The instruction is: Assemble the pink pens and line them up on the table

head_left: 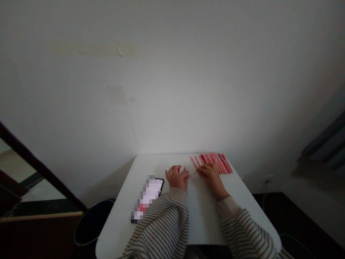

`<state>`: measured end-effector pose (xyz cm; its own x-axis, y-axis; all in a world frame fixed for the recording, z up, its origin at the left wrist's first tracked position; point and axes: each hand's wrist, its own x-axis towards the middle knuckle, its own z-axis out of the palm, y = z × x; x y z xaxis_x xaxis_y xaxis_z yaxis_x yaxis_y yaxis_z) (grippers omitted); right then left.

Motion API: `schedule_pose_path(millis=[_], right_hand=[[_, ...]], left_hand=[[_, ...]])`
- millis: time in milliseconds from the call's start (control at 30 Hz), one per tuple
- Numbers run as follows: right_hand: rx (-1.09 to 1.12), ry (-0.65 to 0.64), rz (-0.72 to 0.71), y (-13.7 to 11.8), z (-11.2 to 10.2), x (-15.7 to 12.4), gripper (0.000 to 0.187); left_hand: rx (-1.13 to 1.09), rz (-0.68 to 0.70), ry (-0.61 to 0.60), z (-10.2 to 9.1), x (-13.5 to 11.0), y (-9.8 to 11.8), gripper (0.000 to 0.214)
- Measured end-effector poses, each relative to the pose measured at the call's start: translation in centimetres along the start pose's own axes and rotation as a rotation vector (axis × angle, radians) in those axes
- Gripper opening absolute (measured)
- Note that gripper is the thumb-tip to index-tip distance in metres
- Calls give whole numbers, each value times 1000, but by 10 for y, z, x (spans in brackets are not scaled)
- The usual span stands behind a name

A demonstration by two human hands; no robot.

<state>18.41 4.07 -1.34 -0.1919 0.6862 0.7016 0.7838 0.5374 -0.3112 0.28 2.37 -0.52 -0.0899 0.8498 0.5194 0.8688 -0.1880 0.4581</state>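
Note:
My left hand (177, 178) is over the middle of the white table, its fingers curled round a small red object (179, 169) that looks like a lighter. A tiny orange, flame-like spot (184, 168) shows beside its thumb. Just to the right, my right hand (211, 177) pinches a thin pale piece (195, 172) that points towards the left hand. Its exact kind is too small to tell. Beyond and beside the right hand lies a row of slim pink, pen-like sticks (223, 164), some partly hidden by that hand. A few darker red ones are among them.
A phone (159, 185) with a lit screen, partly pixelated, lies on the white table (201, 223) left of my left forearm. The table's back edge meets a pale wall (172, 90). A dark bin (93, 221) stands on the floor at the left.

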Motion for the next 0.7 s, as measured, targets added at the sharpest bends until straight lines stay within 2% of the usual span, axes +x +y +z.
schedule_pose_path(millis=[267,700], right_hand=[[-34,-58,1,-11,-8,2,17],[-30,-4,50,-7,-4,0,14]], left_hand=[[88,-12,20,-1,1,2,7],[104,-38,9,-3,-1,7,21]])
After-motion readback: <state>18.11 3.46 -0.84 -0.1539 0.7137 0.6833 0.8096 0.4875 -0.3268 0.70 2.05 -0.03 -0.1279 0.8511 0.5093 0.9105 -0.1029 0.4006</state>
